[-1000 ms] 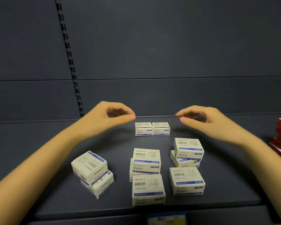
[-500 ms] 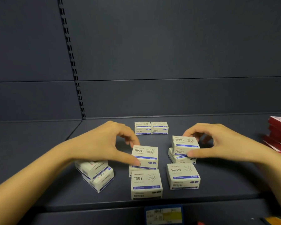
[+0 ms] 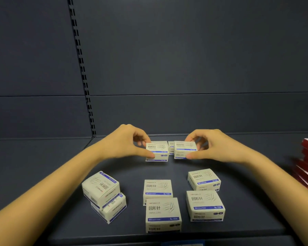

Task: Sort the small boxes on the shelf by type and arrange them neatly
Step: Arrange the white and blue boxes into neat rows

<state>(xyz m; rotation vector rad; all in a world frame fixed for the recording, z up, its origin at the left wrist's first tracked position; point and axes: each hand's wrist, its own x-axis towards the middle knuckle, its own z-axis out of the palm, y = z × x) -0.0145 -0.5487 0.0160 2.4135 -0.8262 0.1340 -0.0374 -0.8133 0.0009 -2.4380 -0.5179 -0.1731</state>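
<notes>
Each grip clenched on one white, blue-striped paper-clip box: left hand (image 3: pixel 124 144), right hand (image 3: pixel 219 148).

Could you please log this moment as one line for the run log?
left hand: holds white box | right hand: holds white box | both lifted at shelf rear | loose boxes in front: unsorted
</notes>
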